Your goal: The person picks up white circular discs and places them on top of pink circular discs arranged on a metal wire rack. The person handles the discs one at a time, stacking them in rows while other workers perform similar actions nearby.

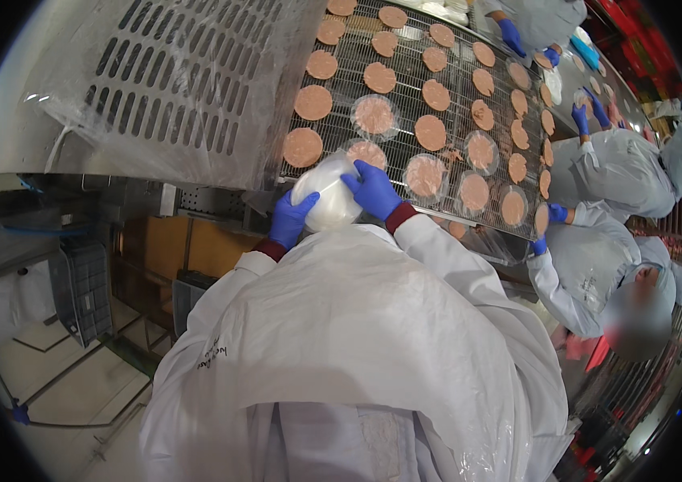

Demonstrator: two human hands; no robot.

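Note:
Between both hands, in front of my apron, is a whitish, see-through stack of thin round plastic sheets (331, 197). My left hand (293, 218), in a blue glove, grips its left side with the thumb on top. Blue-gloved too, my right hand (374, 191) pinches the stack's upper right edge. Just beyond lies a wire-mesh conveyor belt (409, 104) carrying rows of round pink meat patties (303, 147). Several patties, such as one right of centre (426, 175), sit on clear round sheets. One patty (366, 154) is partly hidden behind the stack and my right hand.
A slotted metal cover (172, 72) under clear plastic borders the belt's left side. Grey crates (84, 291) stand lower left. Co-workers in white with blue gloves (540, 241) work along the right side, one close to the belt's near right corner. Some patties have broken edges.

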